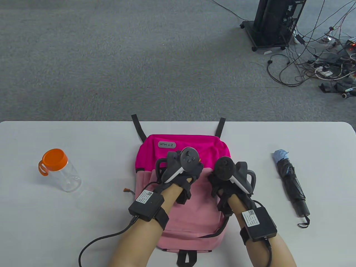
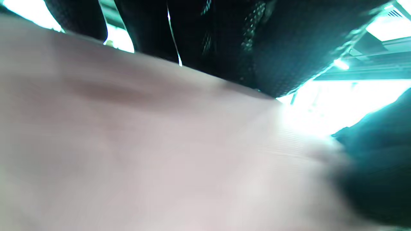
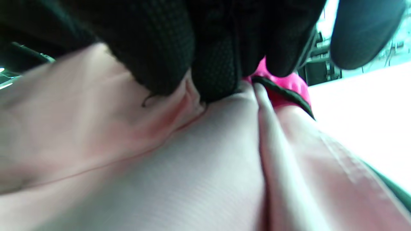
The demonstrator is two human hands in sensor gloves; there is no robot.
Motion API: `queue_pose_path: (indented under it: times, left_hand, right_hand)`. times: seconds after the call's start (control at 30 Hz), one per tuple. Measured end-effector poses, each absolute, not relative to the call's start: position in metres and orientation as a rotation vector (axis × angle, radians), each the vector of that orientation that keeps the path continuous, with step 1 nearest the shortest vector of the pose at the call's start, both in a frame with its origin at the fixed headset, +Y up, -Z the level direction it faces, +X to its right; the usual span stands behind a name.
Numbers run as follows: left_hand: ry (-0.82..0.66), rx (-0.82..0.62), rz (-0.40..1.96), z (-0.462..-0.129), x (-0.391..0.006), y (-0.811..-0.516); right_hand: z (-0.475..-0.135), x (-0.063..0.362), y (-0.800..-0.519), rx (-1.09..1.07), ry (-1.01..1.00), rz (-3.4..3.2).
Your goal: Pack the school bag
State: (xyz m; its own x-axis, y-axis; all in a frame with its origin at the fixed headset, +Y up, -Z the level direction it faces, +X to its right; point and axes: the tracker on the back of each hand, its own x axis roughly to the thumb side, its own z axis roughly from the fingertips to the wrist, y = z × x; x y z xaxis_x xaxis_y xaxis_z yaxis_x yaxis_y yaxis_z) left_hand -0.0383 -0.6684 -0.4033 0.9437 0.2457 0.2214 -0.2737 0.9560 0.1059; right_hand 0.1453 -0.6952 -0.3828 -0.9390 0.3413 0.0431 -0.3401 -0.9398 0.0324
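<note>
A pink backpack [image 1: 192, 217] lies flat on the white table [image 1: 69, 222], magenta top part away from me. Both gloved hands sit on it near the seam between magenta and light pink. My left hand [image 1: 189, 169] rests on the fabric; the left wrist view shows its fingers [image 2: 224, 41] lying on the blurred pink cloth [image 2: 160, 144]. My right hand [image 1: 219, 178] presses into the bag; in the right wrist view its fingers [image 3: 215, 64] dig into a fold of the fabric [image 3: 192, 166] beside a black-edged seam, with the thumb [image 3: 362, 32] held clear.
A clear bottle with an orange lid [image 1: 62, 172] stands on the table's left. A folded dark umbrella [image 1: 290, 183] lies on the right. An orange zipper pull [image 1: 127, 190] sticks out at the bag's left edge. Cables and a black stand are on the floor beyond.
</note>
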Motion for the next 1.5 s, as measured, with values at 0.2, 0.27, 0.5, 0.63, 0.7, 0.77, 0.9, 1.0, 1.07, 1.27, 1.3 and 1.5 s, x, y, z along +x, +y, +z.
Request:
queue_pose_path:
  times: [0.2,0.27,0.5,0.63,0.7,0.77,0.9,1.0,1.07,1.27,1.3,1.5]
  left_hand:
    - [-0.011,0.091,0.242,-0.399,-0.120,-0.675]
    - [0.084,0.092,0.258,-0.400,-0.155,-0.681]
    - [0.031,0.041,0.275,-0.381,-0.171,-0.683]
    - [-0.222,0.095,0.250,-0.352,-0.168,-0.666]
    - [-0.436,0.078,0.174,-0.333,-0.170,-0.659]
    - [-0.555,-0.010,0.154,-0.316,-0.171,-0.660]
    - [-0.705,-0.184,0.086,-0.293,-0.166,-0.675]
    - [-0.798,-0.258,0.055,-0.286,-0.157,-0.693]
    - [-0.807,-0.336,0.016,-0.283,-0.151,-0.706]
    - [-0.703,-0.447,-0.284,-0.275,-0.134,-0.765]
    - [-0.688,-0.370,-0.309,-0.270,-0.134,-0.763]
    - [-0.652,-0.235,-0.172,-0.266,-0.135,-0.760]
  right_hand:
    - [-0.379,0.161,-0.707,0.126,0.109,2.767]
    - [-0.378,0.164,-0.710,0.140,0.127,2.767]
    - [-0.367,0.168,-0.713,0.100,0.025,2.761]
    - [-0.345,0.188,-0.706,0.181,0.098,2.630]
    - [-0.330,0.199,-0.701,0.396,0.148,2.509]
    - [-0.313,0.202,-0.699,0.545,0.261,2.470]
    - [-0.283,0.192,-0.706,0.767,0.393,2.606]
    - [-0.270,0.173,-0.716,0.931,0.458,2.691]
    - [-0.267,0.161,-0.728,0.937,0.542,2.687]
    - [-0.266,0.143,-0.773,0.976,0.470,2.898]
    - [-0.265,0.142,-0.772,0.966,0.452,2.909]
    - [-0.265,0.145,-0.773,0.923,0.407,2.860]
